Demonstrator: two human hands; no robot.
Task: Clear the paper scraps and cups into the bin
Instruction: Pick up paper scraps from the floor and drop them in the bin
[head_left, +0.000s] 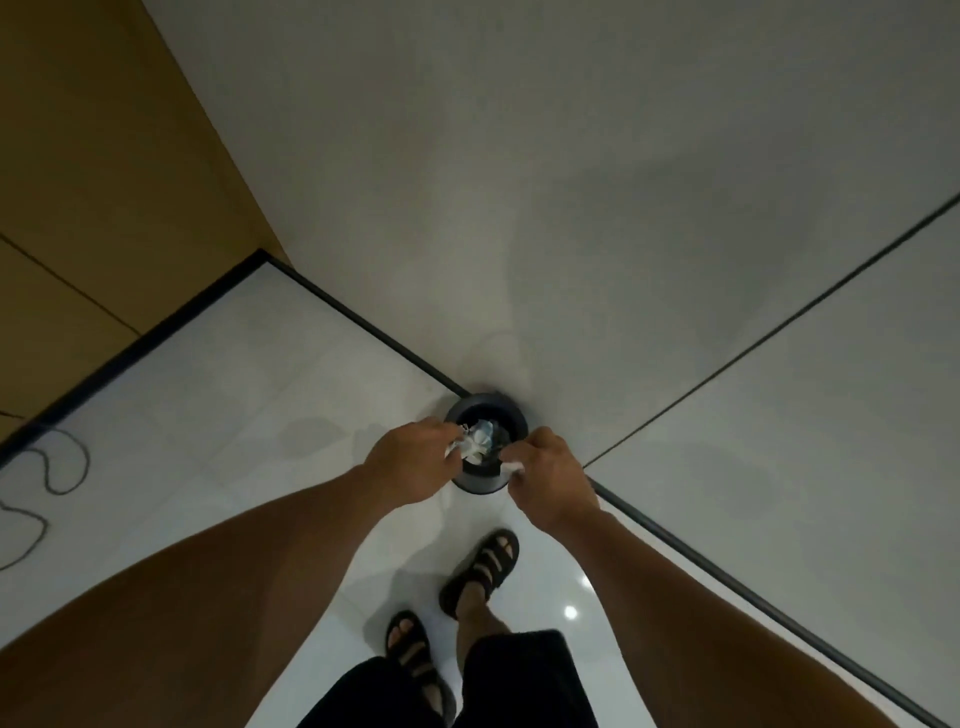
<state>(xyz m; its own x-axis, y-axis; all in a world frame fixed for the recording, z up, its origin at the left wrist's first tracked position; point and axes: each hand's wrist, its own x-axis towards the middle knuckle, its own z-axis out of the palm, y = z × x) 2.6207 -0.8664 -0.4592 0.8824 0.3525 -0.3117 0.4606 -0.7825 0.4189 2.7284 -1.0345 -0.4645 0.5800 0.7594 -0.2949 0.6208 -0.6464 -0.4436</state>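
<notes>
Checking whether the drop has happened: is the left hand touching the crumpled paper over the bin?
Touching. Head view: the left hand pinches the crumpled paper at its fingertips above the bin; the right hand pinches a paper scrap.

left hand (410, 465) grips paper scraps (469, 447); right hand (550, 486) pinches scrap (511, 467); above bin (485, 401)

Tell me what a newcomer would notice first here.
Two hands reach over a small dark bin at the centre, by the wall: the left hand grips crumpled paper above its mouth, and the right hand pinches a white scrap at its rim. Below them, black sandals stand on glossy white floor.
</notes>
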